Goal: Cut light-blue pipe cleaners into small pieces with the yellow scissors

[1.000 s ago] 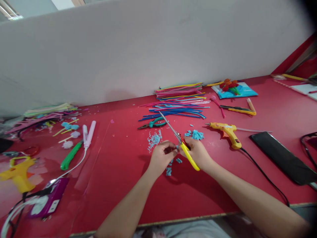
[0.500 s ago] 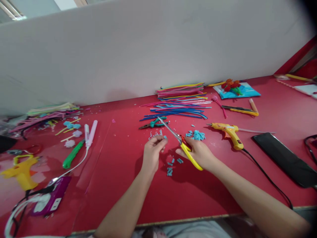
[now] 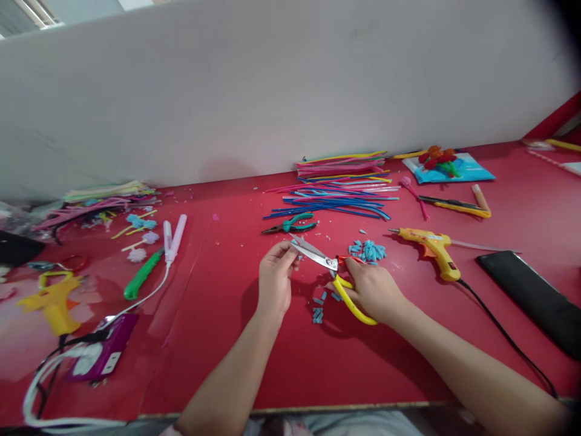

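Observation:
My right hand (image 3: 370,284) grips the scissors (image 3: 354,303), which have yellow and red handles. Their blades are parted and point left, with the tips at the fingers of my left hand (image 3: 276,275). Those fingers pinch a small light-blue piece (image 3: 294,241) between the blades. Below the scissors lie several cut blue-grey pieces (image 3: 318,315). Behind my right hand sits a pile of short light-blue pieces (image 3: 373,250).
Green-handled pliers (image 3: 293,225) lie behind my hands, before pipe cleaners (image 3: 336,200). At right are a yellow glue gun (image 3: 431,245) and a black phone (image 3: 526,297). At left are a green knife (image 3: 143,275), a pink styler (image 3: 175,242) and a purple power strip (image 3: 113,348).
The scissor blades have opened and now straddle the small piece at my left fingertips. The whole view has shifted slightly.

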`<state>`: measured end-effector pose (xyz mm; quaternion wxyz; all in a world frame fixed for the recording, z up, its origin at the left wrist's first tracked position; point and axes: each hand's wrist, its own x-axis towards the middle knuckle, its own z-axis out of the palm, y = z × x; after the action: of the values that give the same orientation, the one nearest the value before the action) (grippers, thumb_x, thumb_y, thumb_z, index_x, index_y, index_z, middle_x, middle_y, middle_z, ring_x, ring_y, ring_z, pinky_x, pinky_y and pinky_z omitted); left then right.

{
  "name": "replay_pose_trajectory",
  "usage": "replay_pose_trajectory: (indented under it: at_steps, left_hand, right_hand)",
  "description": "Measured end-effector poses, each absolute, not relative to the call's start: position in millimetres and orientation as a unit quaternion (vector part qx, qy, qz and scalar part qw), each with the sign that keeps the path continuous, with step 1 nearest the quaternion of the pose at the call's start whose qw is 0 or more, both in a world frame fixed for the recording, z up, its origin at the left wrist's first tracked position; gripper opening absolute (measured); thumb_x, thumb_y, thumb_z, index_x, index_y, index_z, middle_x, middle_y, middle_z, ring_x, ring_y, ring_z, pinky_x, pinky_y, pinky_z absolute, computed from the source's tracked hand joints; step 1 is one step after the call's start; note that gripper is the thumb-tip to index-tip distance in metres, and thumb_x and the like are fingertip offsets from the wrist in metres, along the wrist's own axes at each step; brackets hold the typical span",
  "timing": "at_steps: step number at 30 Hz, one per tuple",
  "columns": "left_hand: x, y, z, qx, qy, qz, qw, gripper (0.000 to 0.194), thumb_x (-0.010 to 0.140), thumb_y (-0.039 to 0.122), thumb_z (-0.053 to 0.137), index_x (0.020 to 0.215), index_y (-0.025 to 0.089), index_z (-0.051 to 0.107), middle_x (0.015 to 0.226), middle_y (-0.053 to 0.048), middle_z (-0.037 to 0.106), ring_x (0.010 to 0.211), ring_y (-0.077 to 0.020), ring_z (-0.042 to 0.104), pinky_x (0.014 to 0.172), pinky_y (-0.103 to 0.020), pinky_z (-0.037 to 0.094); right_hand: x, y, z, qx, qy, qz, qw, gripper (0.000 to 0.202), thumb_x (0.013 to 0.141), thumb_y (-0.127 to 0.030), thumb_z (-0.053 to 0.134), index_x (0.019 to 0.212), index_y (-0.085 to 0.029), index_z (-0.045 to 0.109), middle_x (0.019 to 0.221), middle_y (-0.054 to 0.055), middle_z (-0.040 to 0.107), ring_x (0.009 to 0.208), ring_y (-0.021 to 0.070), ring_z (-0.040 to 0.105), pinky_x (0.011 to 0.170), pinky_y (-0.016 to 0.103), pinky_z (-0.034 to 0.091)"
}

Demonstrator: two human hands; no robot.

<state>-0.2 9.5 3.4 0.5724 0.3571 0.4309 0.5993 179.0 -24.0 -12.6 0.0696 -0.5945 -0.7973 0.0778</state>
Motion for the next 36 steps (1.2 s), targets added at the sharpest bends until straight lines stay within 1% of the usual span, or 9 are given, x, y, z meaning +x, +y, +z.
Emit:
replay_pose_trajectory:
  at_steps: [11, 20, 29, 36]
  left_hand:
    - [-1.2, 10.0, 4.5, 0.346, 0.439, 0.598, 0.575, 0.006, 0.065, 0.019, 0.061, 0.069, 0.015, 0.059, 0.059, 0.004, 0.051, 0.05, -0.0042, 0.043, 0.048, -0.017, 0.032]
    - [-1.9, 10.6, 3.0, 0.351, 0.427, 0.599, 0.58, 0.005, 0.065, 0.019, 0.06, 0.068, 0.015, 0.058, 0.059, 0.004, 0.051, 0.051, -0.0041, 0.043, 0.048, -0.017, 0.032]
    - [-2.4, 9.9, 3.5, 0.353, 0.423, 0.6, 0.579, 0.005, 0.066, 0.018, 0.06, 0.07, 0.015, 0.059, 0.06, 0.003, 0.051, 0.051, -0.0043, 0.043, 0.048, -0.017, 0.032]
    - [-2.7, 10.4, 2.6, 0.351, 0.422, 0.607, 0.575, 0.007, 0.064, 0.019, 0.061, 0.07, 0.015, 0.059, 0.061, 0.002, 0.052, 0.051, -0.0043, 0.044, 0.047, -0.017, 0.033]
  right_hand:
    - [178.0, -24.1, -11.7, -0.597, -0.796, 0.086, 0.057, 0.037, 0.079, -0.052, 0.029, 0.077, -0.018, 0.042, 0.06, 0.004, 0.058, 0.051, 0.0158, 0.053, 0.045, 0.026, 0.015]
    - [178.3, -24.4, -12.0, -0.593, -0.798, 0.084, 0.062, 0.039, 0.079, -0.054, 0.028, 0.076, -0.018, 0.042, 0.058, 0.004, 0.057, 0.048, 0.0148, 0.051, 0.045, 0.025, 0.013]
    - [177.7, -25.6, -10.9, -0.594, -0.796, 0.083, 0.075, 0.04, 0.079, -0.056, 0.027, 0.072, -0.019, 0.041, 0.054, 0.004, 0.056, 0.045, 0.0132, 0.05, 0.045, 0.025, 0.015]
    - [178.5, -26.1, -9.6, -0.595, -0.796, 0.091, 0.072, 0.041, 0.08, -0.055, 0.026, 0.073, -0.018, 0.042, 0.054, 0.004, 0.056, 0.046, 0.0134, 0.049, 0.045, 0.025, 0.015]
